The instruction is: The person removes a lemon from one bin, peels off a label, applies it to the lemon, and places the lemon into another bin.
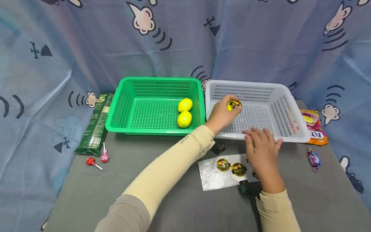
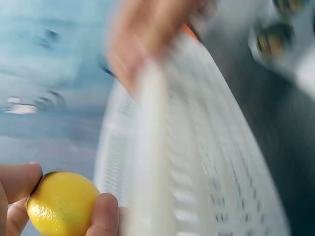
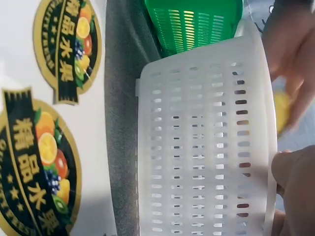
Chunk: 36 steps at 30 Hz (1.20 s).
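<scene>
My left hand (image 1: 224,112) pinches a yellow lemon (image 2: 64,204) above the white basket (image 1: 255,137). A round black-and-gold fruit sticker (image 1: 233,105) shows on this lemon in the head view. Spread fingers of my right hand (image 1: 262,154) rest on the front rim of the same basket, and a fingertip (image 3: 284,167) shows at that rim in the right wrist view. Beneath the right hand lies a white sticker sheet (image 1: 214,180) with round fruit stickers (image 3: 42,167), partly covered by the hand. Two lemons (image 1: 184,119) sit in the green basket (image 1: 155,131), at its right side.
A green packet (image 1: 95,129) lies left of the green basket, with two lollipops (image 1: 90,161) in front of it. At the right are an orange snack bag (image 1: 317,129) and a purple wrapped candy (image 1: 313,160). A patterned blue curtain (image 1: 179,42) hangs behind the baskets.
</scene>
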Each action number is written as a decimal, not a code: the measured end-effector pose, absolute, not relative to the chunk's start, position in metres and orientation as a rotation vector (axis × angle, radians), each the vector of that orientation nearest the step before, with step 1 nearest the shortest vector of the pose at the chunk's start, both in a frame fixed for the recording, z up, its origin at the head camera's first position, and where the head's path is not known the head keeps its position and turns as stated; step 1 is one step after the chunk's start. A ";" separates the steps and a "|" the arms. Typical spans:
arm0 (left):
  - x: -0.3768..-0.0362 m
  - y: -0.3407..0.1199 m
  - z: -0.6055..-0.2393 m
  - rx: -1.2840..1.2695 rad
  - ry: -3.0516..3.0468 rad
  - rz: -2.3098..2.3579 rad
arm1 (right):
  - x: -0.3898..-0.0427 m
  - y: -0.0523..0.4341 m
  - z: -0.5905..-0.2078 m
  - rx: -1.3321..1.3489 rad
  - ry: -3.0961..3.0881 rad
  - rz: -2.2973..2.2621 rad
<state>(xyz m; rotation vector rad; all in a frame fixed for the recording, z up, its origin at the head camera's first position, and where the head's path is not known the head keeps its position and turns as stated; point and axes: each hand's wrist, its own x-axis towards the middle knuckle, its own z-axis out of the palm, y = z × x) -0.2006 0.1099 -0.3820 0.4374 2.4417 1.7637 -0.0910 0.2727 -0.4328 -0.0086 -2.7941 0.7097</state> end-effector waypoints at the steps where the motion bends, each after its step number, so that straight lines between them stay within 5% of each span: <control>1: -0.208 0.114 -0.383 0.419 2.484 1.673 | -0.092 0.272 -0.433 -0.001 -2.799 0.711; 13: -0.231 0.110 -0.398 0.424 2.526 1.233 | -0.107 0.256 -0.430 0.096 -2.782 0.722; 23: -0.144 -0.004 -0.402 0.546 2.430 2.101 | -0.117 0.253 -0.387 0.050 -2.854 0.891; 31: -0.094 -0.071 -0.431 0.455 2.514 2.357 | -0.126 0.162 -0.370 0.244 -2.800 0.913; 36: -0.113 -0.088 -0.404 0.478 2.631 2.144 | -0.115 0.102 -0.394 0.277 -2.862 0.757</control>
